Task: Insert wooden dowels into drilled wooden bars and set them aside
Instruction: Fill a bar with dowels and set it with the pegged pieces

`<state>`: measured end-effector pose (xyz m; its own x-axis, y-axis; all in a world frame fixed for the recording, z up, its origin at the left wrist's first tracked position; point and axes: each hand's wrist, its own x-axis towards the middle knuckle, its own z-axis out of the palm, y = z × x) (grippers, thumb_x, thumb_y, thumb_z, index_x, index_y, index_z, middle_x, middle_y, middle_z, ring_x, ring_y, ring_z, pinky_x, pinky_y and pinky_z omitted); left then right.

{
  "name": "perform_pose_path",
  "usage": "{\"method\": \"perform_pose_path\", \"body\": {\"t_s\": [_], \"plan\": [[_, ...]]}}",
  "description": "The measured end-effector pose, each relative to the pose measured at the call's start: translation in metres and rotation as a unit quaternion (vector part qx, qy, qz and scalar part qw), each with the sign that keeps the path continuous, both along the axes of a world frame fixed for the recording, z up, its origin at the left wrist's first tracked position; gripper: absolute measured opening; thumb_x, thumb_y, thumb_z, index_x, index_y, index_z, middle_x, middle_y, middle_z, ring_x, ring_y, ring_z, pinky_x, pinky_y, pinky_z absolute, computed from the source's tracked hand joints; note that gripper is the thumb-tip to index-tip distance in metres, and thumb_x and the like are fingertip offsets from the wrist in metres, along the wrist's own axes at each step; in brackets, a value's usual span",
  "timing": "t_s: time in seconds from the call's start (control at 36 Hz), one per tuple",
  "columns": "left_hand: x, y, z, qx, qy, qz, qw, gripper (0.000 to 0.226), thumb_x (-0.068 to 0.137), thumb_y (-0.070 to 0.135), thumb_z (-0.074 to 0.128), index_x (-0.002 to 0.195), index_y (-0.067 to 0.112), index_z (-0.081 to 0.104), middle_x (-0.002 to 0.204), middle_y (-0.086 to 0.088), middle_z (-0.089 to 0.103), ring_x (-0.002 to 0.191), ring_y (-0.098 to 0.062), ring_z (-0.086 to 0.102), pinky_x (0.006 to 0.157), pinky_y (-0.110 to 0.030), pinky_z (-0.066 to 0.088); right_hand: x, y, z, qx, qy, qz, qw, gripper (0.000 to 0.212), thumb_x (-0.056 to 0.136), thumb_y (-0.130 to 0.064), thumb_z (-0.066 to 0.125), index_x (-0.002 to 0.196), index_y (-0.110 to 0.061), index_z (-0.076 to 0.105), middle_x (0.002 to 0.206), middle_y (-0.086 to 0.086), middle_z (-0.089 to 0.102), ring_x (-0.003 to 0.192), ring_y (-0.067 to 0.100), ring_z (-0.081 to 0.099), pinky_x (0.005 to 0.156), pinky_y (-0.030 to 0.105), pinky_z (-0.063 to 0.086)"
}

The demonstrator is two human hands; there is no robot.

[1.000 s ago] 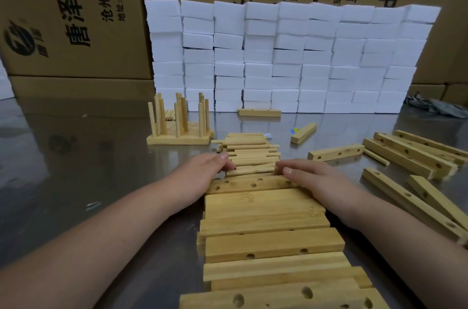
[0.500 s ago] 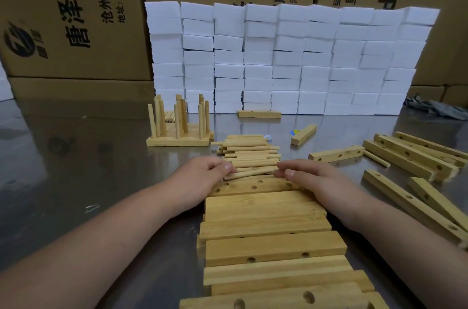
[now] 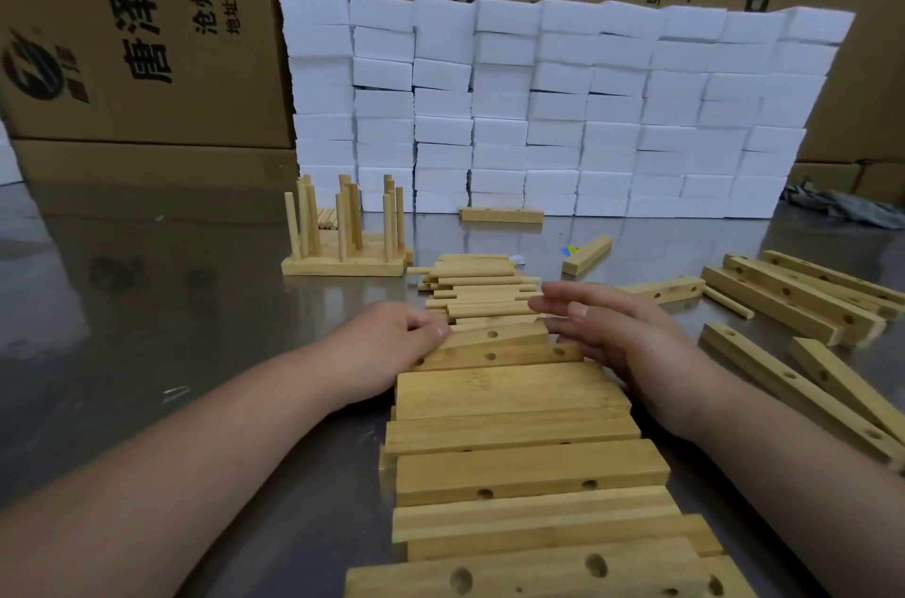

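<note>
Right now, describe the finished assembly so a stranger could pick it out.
Find the wall of white blocks at the back of the steel table. Before its left end stands the finished assembly. It alone has dowels standing upright.

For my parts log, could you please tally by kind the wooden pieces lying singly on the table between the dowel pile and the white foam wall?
Long drilled bar: 1
Short bar: 1
Total: 2
</note>
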<state>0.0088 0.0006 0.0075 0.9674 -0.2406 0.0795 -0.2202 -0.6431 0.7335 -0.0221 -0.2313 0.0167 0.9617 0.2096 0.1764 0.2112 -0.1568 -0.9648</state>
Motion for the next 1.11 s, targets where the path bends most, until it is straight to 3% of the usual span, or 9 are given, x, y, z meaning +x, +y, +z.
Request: {"method": "perform_pose_path", "body": {"t_s": [0.11, 0.25, 0.39, 0.5, 0.61, 0.72, 0.81, 0.86, 1.11], "plan": [[0.000, 0.000, 0.001, -0.029, -0.033, 0.019, 0.999, 0.013, 0.089, 0.035, 0.057, 0.085, 0.034, 0.068, 0.096, 0.014, 0.065, 0.084, -0.003, 0.058, 0.070, -0.020, 0.043, 0.000, 0.001, 0.000, 0.029, -0.013, 0.018, 0.999, 0.032, 0.086, -0.018, 0.053, 0.117, -0.020, 0.061, 0.111, -0.007, 0.070, 0.107, 0.007, 0.062, 0.088, 0.018, 0.047], [-0.003, -0.002, 0.007, 0.007, -0.052, -0.023, 0.998, 0.009, 0.082, 0.042, 0.062, 0.074, 0.043, 0.064, 0.096, 0.023, 0.059, 0.090, 0.007, 0.052, 0.070, -0.009, 0.035, -0.003, 0.004, 0.003, 0.035, -0.030, 0.034, 0.998, 0.046, 0.070, -0.031, 0.058, 0.115, -0.023, 0.061, 0.113, -0.008, 0.069, 0.108, 0.007, 0.062, 0.098, 0.028, 0.038], [-0.001, -0.001, 0.006, 0.034, -0.038, -0.026, 0.998, 0.005, 0.080, 0.043, 0.065, 0.079, 0.038, 0.066, 0.100, 0.021, 0.059, 0.094, 0.004, 0.053, 0.081, -0.020, 0.039, -0.006, 0.008, 0.006, 0.011, -0.023, 0.032, 0.999, 0.038, 0.078, -0.027, 0.058, 0.116, -0.025, 0.061, 0.112, -0.011, 0.069, 0.105, 0.006, 0.063, 0.099, 0.031, 0.039], [-0.003, -0.002, 0.007, 0.014, -0.053, -0.021, 0.998, 0.007, 0.081, 0.038, 0.066, 0.074, 0.037, 0.066, 0.091, 0.025, 0.059, 0.089, 0.008, 0.052, 0.077, -0.018, 0.038, -0.002, 0.007, 0.004, -0.019, -0.040, -0.048, 0.998, 0.021, 0.088, -0.021, 0.057, 0.104, -0.032, 0.064, 0.102, -0.012, 0.071, 0.101, 0.005, 0.063, 0.106, 0.039, 0.038], [-0.006, -0.002, 0.012, -0.079, -0.130, 0.046, 0.987, 0.017, 0.083, 0.031, 0.064, 0.069, 0.041, 0.064, 0.082, 0.023, 0.063, 0.080, 0.006, 0.056, 0.063, -0.012, 0.038, 0.004, 0.005, 0.002, -0.033, -0.046, -0.128, 0.990, 0.016, 0.088, -0.028, 0.057, 0.103, -0.032, 0.063, 0.098, -0.008, 0.070, 0.099, 0.007, 0.061, 0.101, 0.040, 0.043], [-0.012, -0.003, 0.023, -0.185, -0.198, 0.070, 0.960, 0.018, 0.083, 0.023, 0.064, 0.073, 0.038, 0.063, 0.085, 0.023, 0.060, 0.075, 0.023, 0.050, 0.059, 0.005, 0.036, 0.003, 0.006, 0.004, -0.037, -0.056, -0.148, 0.987, 0.024, 0.089, -0.032, 0.055, 0.112, -0.028, 0.061, 0.097, -0.008, 0.068, 0.093, 0.004, 0.061, 0.091, 0.031, 0.047], [-0.020, -0.011, 0.026, -0.168, -0.215, 0.049, 0.961, 0.014, 0.079, 0.027, 0.067, 0.075, 0.040, 0.064, 0.095, 0.022, 0.060, 0.084, 0.016, 0.052, 0.064, 0.000, 0.040, -0.003, 0.009, 0.009, -0.029, -0.078, -0.118, 0.989, 0.021, 0.089, -0.031, 0.054, 0.107, -0.026, 0.063, 0.083, -0.014, 0.069, 0.071, -0.008, 0.061, 0.064, 0.009, 0.044], [-0.025, -0.017, 0.026, -0.146, -0.229, 0.037, 0.962, 0.015, 0.077, 0.029, 0.069, 0.075, 0.043, 0.063, 0.097, 0.023, 0.058, 0.088, 0.014, 0.051, 0.068, -0.004, 0.040, -0.007, 0.013, 0.012, -0.040, -0.096, -0.091, 0.990, 0.015, 0.088, -0.031, 0.055, 0.096, -0.025, 0.067, 0.071, -0.019, 0.068, 0.064, -0.011, 0.058, 0.056, 0.002, 0.040], [-0.038, -0.027, 0.029, -0.073, -0.312, -0.013, 0.947, 0.024, 0.072, 0.028, 0.072, 0.087, 0.042, 0.061, 0.099, 0.028, 0.050, 0.097, 0.015, 0.045, 0.076, 0.004, 0.033, -0.015, 0.019, 0.019, 0.012, -0.111, -0.055, 0.992, 0.011, 0.084, -0.020, 0.062, 0.092, -0.016, 0.067, 0.079, -0.006, 0.069, 0.064, -0.004, 0.059, 0.057, 0.004, 0.043]]}}
